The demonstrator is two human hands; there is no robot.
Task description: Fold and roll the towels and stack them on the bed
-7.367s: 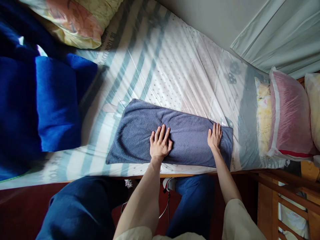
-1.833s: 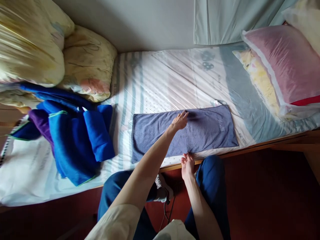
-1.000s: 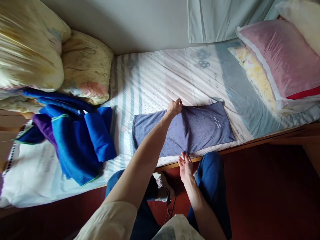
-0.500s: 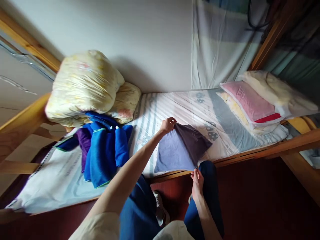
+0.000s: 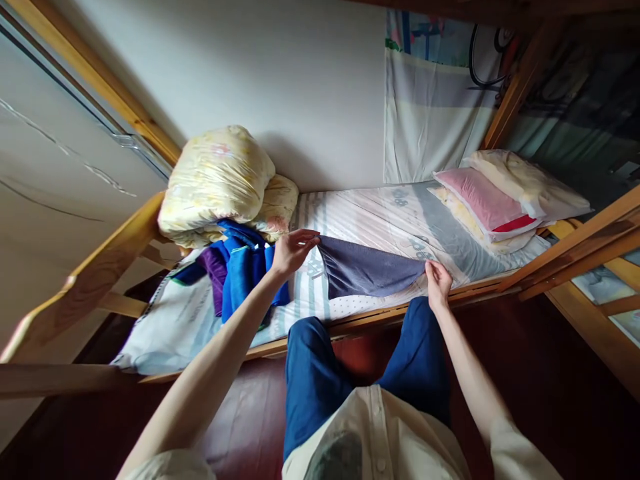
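Note:
Between my two hands a grey-purple cloth [image 5: 373, 270] is stretched out above the bed, its lower edge hanging near the mattress. My left hand [image 5: 295, 250] pinches the cloth's upper left corner. Fingers of my right hand [image 5: 438, 280] grip its right corner, close to the bed's front edge. Left of my left hand lies a heap of blue cloths [image 5: 240, 270], with a purple cloth [image 5: 214, 273] beside them.
A yellow quilt [image 5: 215, 180] is piled at the bed's left end. Pink and cream pillows [image 5: 487, 197] are stacked at the right end. Wooden rails [image 5: 90, 287] frame the bed [image 5: 350, 207], which stands against a white wall with a hanging curtain [image 5: 425, 140].
The cloth has gone from a diagonally folded spread on the bed to a narrower stretched strip. My right hand has moved up and right; my left hand has shifted left. The view has turned.

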